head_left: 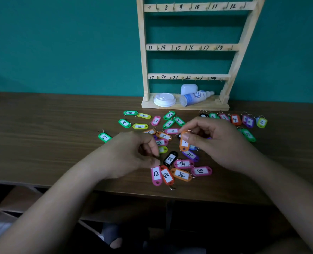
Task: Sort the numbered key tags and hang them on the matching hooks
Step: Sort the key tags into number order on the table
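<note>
At the near edge of the dark brown wooden tabletop (42, 134), the left hand (133, 154) is curled. Its thumb and forefinger pinch the upper end of a pink plastic key tag marked 12 (156, 175), which lies on the wood. Touching that tag on its right is a red plastic key tag marked 23 (167, 175). Next along come an orange plastic key tag marked 24 (181, 174) and a pink plastic key tag marked 18 (201, 170).

Just beyond them lies a black plastic key tag marked 22 (170, 158). The right hand (216, 143) is raised over the heap. Its thumb and fingers grip an orange plastic key tag (184, 143), which hangs upright with its number hidden.

Farther out, more tags lie scattered. A green plastic key tag marked 7 (104, 137) sits apart on the left, and a yellow plastic key tag marked 14 (140, 126) lies beyond it. A loose row at the right includes a red plastic key tag marked 4 (235, 119).

At the back, a pale wooden hook rack (188, 47) stands against the teal wall (60, 43). Its rails are numbered 7 to 12, 13 to 18 and 19 to 24, and every hook in view is bare. On its base rest a white plastic cup lid (164, 99), a white spray bottle lying on its side (196, 98) and a small white rounded case (188, 88).
</note>
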`<state>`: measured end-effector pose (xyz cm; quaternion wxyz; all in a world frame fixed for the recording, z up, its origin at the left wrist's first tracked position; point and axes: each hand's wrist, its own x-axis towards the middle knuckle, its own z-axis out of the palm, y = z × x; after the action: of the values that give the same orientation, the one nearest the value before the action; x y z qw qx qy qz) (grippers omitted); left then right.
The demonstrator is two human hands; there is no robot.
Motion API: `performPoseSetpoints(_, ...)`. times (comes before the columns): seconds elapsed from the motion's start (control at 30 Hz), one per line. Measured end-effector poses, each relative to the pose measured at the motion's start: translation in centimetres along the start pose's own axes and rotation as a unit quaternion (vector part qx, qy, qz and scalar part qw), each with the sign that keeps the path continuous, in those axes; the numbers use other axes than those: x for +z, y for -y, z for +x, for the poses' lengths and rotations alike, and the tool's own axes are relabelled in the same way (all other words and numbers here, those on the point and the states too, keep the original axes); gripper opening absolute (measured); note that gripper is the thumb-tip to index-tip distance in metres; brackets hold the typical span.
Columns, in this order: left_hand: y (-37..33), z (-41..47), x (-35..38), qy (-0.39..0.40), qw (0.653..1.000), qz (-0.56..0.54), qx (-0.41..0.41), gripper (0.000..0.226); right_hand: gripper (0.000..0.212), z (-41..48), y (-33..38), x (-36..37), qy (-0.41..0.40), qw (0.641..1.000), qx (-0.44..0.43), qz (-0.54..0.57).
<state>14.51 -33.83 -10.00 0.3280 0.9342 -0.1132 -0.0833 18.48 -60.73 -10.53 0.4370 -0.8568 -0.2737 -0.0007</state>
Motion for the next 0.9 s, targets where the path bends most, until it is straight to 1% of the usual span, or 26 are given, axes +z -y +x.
performPoseSetpoints(0.13,0.0,0.0,0.1,0.016,0.999,0.044,-0.007,0.023,0.012,-0.1,-0.3,-0.2,-0.004,1.000,0.005,-0.016)
performPoseSetpoints(0.27,0.0,0.2,0.1,0.031,0.996,0.079,-0.004,0.020,0.014,-0.3,-0.7,-0.2,0.001,1.000,0.012,-0.028)
performPoseSetpoints(0.43,0.4,0.2,-0.6,0.041,0.996,0.077,-0.012,0.016,0.014,-0.4,-0.9,-0.5,0.004,1.000,0.010,-0.023)
performPoseSetpoints(0.6,0.0,0.3,-0.7,-0.002,0.999,0.042,0.005,0.017,0.014,-0.4,-1.1,-1.1,-0.002,0.999,0.012,-0.032)
performPoseSetpoints(0.7,-0.1,0.2,-0.8,0.029,0.996,0.081,-0.012,0.026,0.014,-0.4,-1.2,-1.3,-0.016,0.999,0.016,-0.029)
performPoseSetpoints(0.77,0.0,0.2,-0.9,0.042,0.994,0.095,-0.025,0.027,0.014,-0.4,-1.3,-1.5,-0.027,0.999,0.021,-0.023)
performPoseSetpoints(0.83,0.2,0.3,-0.9,0.016,0.996,0.084,-0.021,0.019,0.011,-0.4,-1.4,-1.7,-0.039,0.999,0.022,-0.021)
performPoseSetpoints(0.9,0.2,0.4,-0.8,-0.041,0.996,0.072,-0.014,0.012,0.007,-0.5,-1.4,-1.9,-0.048,0.998,0.023,-0.025)
